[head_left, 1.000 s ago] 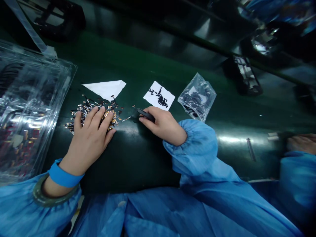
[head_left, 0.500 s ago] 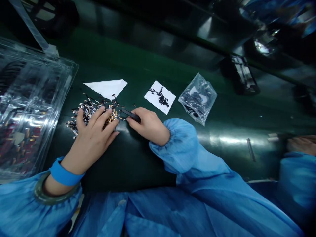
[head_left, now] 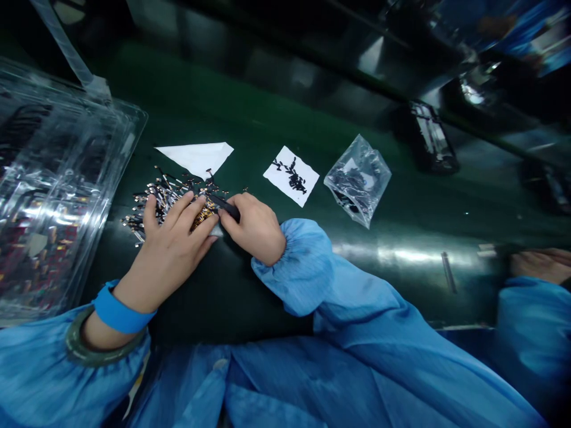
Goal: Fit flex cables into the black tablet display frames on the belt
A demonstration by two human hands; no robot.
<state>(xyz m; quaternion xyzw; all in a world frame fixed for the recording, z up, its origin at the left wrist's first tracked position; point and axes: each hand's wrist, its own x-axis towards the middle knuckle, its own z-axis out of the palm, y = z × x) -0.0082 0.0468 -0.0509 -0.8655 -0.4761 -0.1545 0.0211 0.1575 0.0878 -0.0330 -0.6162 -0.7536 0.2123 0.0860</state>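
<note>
My left hand (head_left: 173,246) lies with its fingers spread over a heap of small black, silver and gold parts (head_left: 149,208), which look like little flex cables with connectors. Between the thumb and fingers of my right hand (head_left: 256,226) are black tweezers (head_left: 226,206). Their tips reach into the gold side of the heap, close to my left fingertips. I cannot make out whether the tips grip a part. Just behind the heap lies a folded white sheet (head_left: 198,156).
Small black pieces rest on a white paper square (head_left: 280,175). To its right is a clear plastic bag (head_left: 359,178) with dark pieces inside. Stacked clear trays (head_left: 118,137) of parts stand at the left. A co-worker's hand (head_left: 539,266) is at the right edge, near a thin metal strip (head_left: 448,272).
My right hand has moved left with the tweezers, bringing their tips further into the heap. My left hand stays spread on the parts. The view has shifted slightly.
</note>
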